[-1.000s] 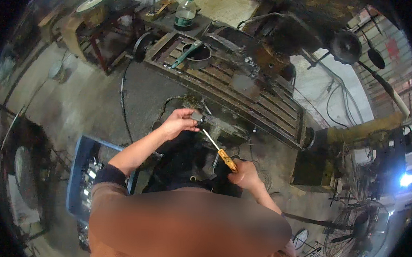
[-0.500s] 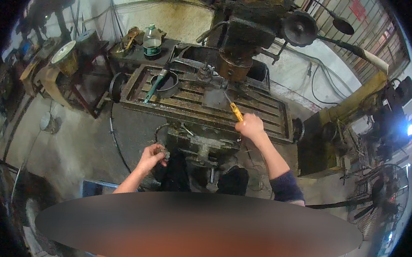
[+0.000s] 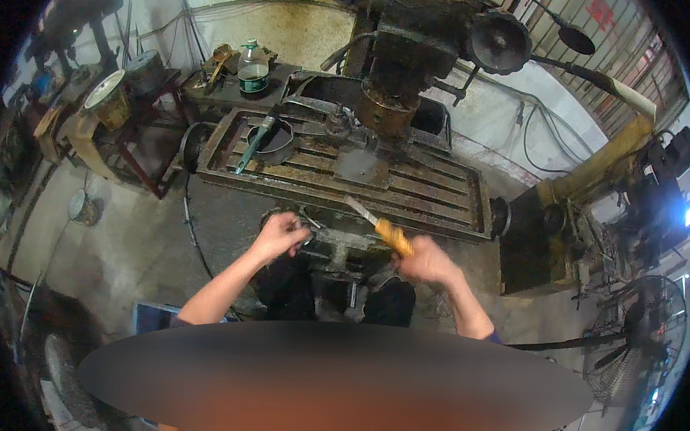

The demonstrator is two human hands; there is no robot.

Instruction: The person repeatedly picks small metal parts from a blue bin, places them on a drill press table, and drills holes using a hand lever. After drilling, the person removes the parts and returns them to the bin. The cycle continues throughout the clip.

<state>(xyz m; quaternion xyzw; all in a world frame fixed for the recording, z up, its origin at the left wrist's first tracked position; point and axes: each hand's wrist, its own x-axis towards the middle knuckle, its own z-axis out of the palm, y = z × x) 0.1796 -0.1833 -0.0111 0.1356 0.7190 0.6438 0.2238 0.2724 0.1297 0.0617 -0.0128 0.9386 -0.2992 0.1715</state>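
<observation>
Machine table, slotted steel, looks heavy and fixed; below its front edge the left hand closes on a small metal part, too small to identify. Right hand grips the screwdriver by its yellow handle, probably light, stiff and best held there, blade over the table's edge.

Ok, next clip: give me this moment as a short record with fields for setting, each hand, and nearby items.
Setting: workshop, person facing a milling machine table with slots
Left hand: at a small metal part on the machine's front, below the table; grip unclear
Right hand: holds a yellow-handled tool, blade pointing up-left over the table edge
On table: dark round ring
Behind: plastic bottle
</observation>
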